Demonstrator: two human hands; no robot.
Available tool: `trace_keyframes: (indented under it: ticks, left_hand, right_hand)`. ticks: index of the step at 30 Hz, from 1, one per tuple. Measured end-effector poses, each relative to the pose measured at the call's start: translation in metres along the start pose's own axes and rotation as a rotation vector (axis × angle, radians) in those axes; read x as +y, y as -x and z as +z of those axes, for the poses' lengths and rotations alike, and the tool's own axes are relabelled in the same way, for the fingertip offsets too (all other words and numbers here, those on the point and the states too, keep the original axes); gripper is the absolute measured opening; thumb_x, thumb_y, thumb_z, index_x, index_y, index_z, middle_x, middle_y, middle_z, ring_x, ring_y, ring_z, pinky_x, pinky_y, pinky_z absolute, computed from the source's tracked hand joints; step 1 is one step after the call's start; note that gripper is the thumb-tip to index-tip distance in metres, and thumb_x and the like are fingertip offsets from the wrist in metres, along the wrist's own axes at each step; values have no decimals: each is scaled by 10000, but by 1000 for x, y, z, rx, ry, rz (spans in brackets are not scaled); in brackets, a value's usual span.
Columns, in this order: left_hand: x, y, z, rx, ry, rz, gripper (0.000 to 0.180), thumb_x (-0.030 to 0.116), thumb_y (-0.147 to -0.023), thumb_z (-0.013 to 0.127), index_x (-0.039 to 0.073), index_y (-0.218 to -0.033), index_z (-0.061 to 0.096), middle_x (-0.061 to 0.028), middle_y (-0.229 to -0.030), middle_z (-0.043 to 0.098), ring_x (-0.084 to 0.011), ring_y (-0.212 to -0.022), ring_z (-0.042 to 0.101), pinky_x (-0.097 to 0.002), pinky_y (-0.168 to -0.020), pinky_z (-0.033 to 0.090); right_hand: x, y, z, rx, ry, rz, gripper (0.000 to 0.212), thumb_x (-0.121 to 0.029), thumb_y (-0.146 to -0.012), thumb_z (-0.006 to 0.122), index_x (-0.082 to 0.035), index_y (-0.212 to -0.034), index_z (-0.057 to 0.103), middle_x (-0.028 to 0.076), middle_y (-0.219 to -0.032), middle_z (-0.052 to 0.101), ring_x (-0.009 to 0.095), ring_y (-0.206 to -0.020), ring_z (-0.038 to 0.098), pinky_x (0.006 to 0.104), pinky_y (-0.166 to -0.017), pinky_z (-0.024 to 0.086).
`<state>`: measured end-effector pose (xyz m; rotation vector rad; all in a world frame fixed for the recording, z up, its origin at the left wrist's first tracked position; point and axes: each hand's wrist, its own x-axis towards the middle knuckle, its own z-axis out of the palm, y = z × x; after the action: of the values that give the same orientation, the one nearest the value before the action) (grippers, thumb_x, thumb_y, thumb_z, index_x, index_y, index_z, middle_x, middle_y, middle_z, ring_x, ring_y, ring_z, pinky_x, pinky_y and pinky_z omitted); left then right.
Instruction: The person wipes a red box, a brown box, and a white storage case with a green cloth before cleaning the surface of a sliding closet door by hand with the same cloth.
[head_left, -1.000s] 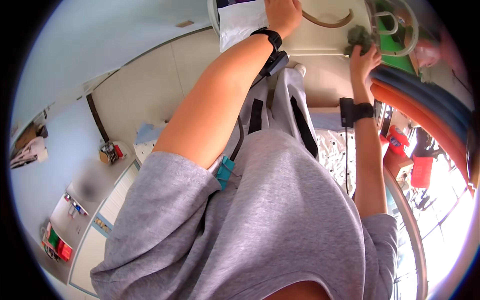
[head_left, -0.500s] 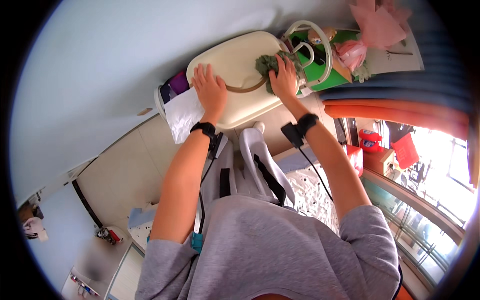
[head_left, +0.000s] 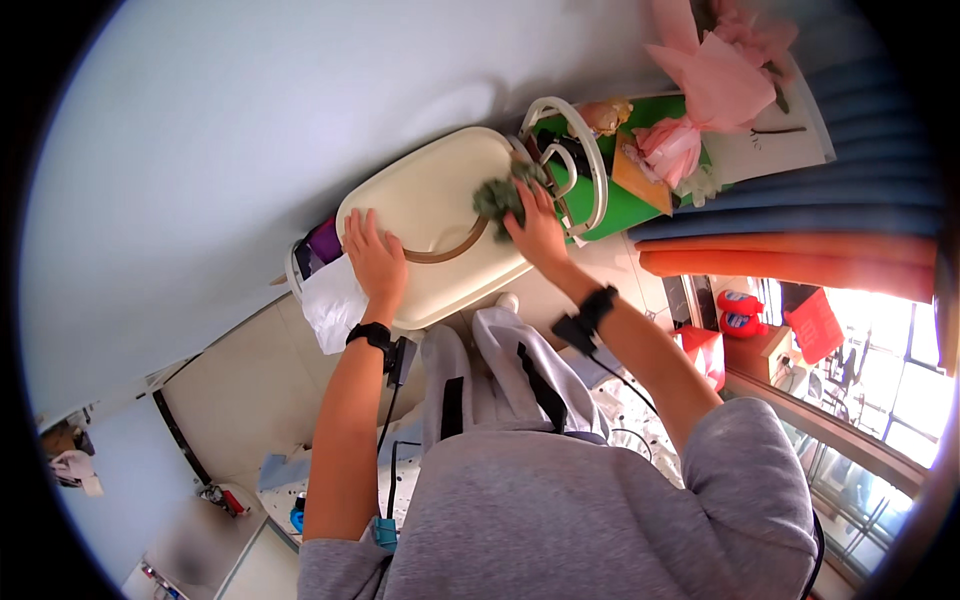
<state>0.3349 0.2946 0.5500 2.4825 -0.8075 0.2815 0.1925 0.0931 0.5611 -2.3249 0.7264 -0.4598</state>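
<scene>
Cream panel (head_left: 430,190) lengthwise up rightward, left hand (head_left: 378,264) splayed, right hand (head_left: 541,236) seemingly around cloth (head_left: 494,204)

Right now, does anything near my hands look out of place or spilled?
The crumpled white sheet looks askew: it sticks out past the edge of the cream panel, beside your left hand. I see no spill.

Your lid (head_left: 425,185) is cream, its handle (head_left: 448,254) brown and your cloth (head_left: 492,203) dark green. You wear a grey shirt (head_left: 580,520) and grey trousers (head_left: 443,355) with black strips (head_left: 452,405). The curtain (head_left: 790,263) is blue and orange.
</scene>
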Motion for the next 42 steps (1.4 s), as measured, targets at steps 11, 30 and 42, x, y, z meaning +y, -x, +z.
trace_keyframes:
  ticks: [11,30,42]
  left_hand:
    - [4,-2,4,30,-6,15,441,130,-781,485,49,-1200,373,-158,-1284,333,-319,-1220,268,-450,-1002,218]
    - [1,-3,6,56,29,-29,411,151,-760,483,19,-1146,436,-183,-1267,336,-338,-1213,267,-466,-1005,207]
    - [-46,3,-24,-52,475,-152,369,189,-794,517,-8,-1096,440,-214,-1270,315,-359,-1207,259,-410,-1009,202]
  right_hand:
    - [-75,-14,-158,158,106,-259,563,-45,-621,602,-134,-1164,480,160,-1192,405,341,-1094,395,395,-913,355]
    - [-26,-77,27,-355,101,-293,493,-119,-753,504,-109,-1232,389,202,-1269,320,375,-1191,279,433,-983,259]
    - [-98,-68,113,-359,37,-505,516,-120,-732,480,-137,-1241,397,174,-1298,319,355,-1241,211,453,-1028,170]
